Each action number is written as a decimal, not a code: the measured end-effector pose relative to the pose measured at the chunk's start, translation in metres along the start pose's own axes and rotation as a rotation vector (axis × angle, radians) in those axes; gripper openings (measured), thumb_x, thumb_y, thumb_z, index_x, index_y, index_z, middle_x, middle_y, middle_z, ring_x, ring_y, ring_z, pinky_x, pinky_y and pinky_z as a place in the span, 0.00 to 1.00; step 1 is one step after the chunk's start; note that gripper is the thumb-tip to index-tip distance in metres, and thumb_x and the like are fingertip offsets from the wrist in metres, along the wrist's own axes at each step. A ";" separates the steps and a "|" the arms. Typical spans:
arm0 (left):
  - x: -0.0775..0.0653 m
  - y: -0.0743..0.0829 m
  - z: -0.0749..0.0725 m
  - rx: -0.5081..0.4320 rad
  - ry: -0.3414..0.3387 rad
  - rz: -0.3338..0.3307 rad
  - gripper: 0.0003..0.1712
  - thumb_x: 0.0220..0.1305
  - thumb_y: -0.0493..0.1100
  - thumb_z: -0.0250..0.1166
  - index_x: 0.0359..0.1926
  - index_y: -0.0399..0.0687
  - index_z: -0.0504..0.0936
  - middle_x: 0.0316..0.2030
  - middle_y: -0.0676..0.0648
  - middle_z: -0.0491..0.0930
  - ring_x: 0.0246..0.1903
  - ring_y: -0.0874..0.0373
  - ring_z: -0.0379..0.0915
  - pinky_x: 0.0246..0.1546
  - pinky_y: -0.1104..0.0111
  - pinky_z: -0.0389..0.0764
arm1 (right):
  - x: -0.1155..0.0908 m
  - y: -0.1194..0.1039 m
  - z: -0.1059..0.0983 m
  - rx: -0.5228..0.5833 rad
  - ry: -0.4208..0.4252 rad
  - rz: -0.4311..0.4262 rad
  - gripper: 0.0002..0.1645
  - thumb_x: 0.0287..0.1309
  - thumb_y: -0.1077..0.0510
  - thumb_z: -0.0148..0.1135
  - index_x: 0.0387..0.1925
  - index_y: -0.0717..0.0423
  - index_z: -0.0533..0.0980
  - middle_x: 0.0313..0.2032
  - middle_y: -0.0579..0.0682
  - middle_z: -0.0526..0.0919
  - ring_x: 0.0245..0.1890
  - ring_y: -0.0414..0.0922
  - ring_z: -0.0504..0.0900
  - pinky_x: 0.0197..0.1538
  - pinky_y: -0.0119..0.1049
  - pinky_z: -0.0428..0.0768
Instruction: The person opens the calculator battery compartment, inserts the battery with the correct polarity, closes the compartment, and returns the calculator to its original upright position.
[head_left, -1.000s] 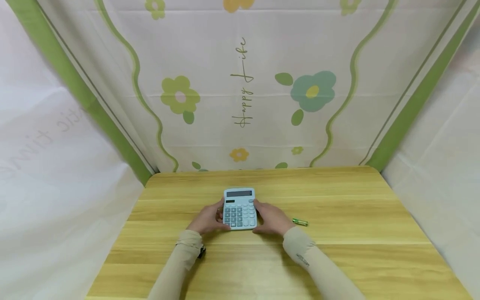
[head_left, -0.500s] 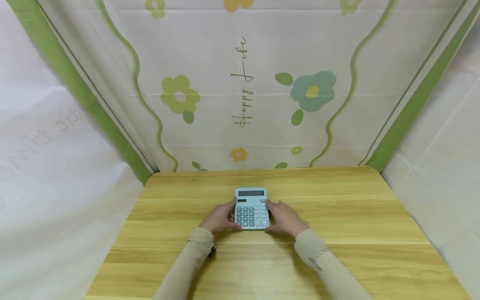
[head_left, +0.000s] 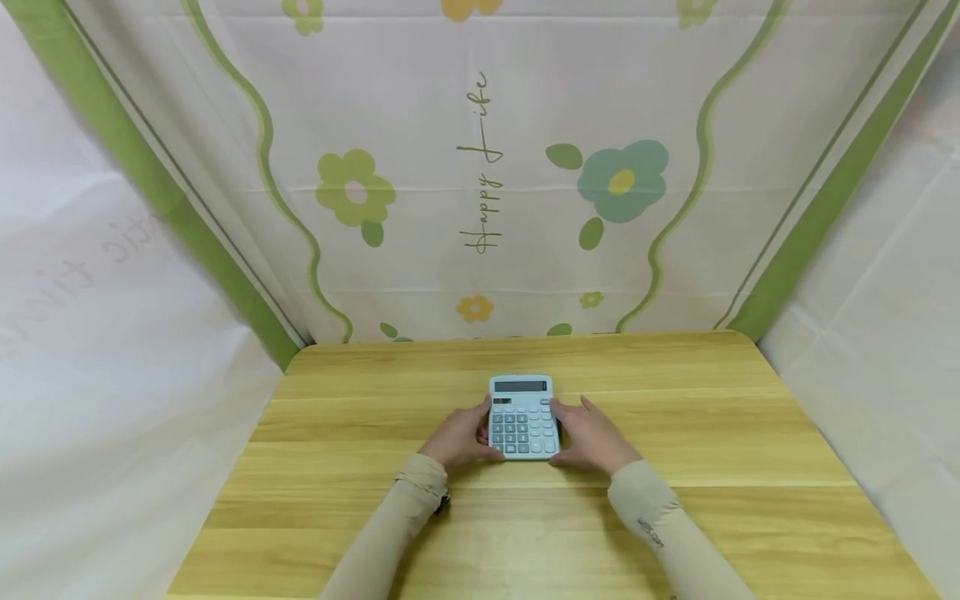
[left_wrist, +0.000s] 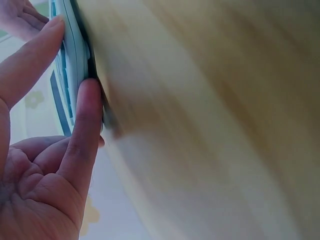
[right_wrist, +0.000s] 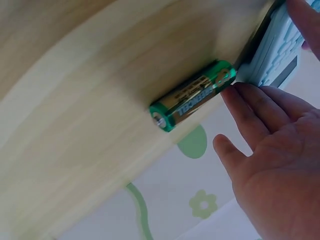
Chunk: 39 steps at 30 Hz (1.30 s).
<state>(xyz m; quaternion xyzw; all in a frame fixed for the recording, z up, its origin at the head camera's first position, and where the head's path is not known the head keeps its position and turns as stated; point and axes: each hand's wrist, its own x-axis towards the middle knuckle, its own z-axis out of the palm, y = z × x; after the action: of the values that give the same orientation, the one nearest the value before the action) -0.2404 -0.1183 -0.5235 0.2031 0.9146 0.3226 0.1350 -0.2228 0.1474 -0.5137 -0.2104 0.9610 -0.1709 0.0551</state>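
Observation:
A light blue calculator (head_left: 523,425) stands in the middle of the wooden table (head_left: 360,550), its keys and dark display facing up toward the head camera. My left hand (head_left: 459,437) grips its left side and lower left corner. On the opposite side, my right hand (head_left: 596,437) holds the right edge, thumb at the lower corner. The left wrist view catches one fingertip (left_wrist: 90,90) against the calculator's underside edge (left_wrist: 77,50). Beneath my right hand, the right wrist view shows a green and gold battery (right_wrist: 192,95) lying on the tabletop, close by the fingers; the head view hides it.
A white curtain (head_left: 420,267) printed with flowers and lettering hangs behind the table's far edge. White fabric walls (head_left: 885,333) with green borders rise at both sides. A small dark object (head_left: 442,502) shows at the left sleeve's cuff.
Both hands have shifted to the right together with the calculator. In the head view the battery, visible a second ago right of the right hand, is now covered by that hand.

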 end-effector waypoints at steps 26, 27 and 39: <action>0.003 0.005 0.002 0.016 -0.018 -0.008 0.66 0.50 0.46 0.85 0.81 0.38 0.53 0.33 0.51 0.80 0.33 0.63 0.74 0.40 0.71 0.78 | -0.005 0.004 -0.003 0.140 -0.038 0.113 0.61 0.47 0.44 0.83 0.76 0.63 0.63 0.72 0.61 0.72 0.73 0.72 0.63 0.73 0.65 0.62; 0.003 0.005 0.002 0.017 -0.018 -0.007 0.66 0.50 0.46 0.85 0.81 0.39 0.53 0.33 0.51 0.80 0.33 0.63 0.74 0.40 0.71 0.78 | -0.005 0.005 -0.003 0.143 -0.038 0.119 0.60 0.48 0.44 0.83 0.76 0.62 0.63 0.71 0.61 0.72 0.73 0.72 0.63 0.72 0.65 0.62; 0.007 0.004 0.006 0.046 -0.037 -0.007 0.68 0.50 0.51 0.84 0.82 0.40 0.51 0.33 0.53 0.78 0.33 0.63 0.72 0.39 0.71 0.77 | -0.006 -0.002 -0.012 0.251 0.052 0.096 0.51 0.57 0.52 0.78 0.75 0.66 0.64 0.71 0.64 0.71 0.71 0.62 0.71 0.72 0.56 0.69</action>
<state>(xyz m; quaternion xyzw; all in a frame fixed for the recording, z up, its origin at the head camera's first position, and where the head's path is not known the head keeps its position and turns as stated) -0.2434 -0.1087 -0.5262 0.2088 0.9198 0.2973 0.1482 -0.2187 0.1519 -0.5018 -0.1513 0.9420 -0.2925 0.0644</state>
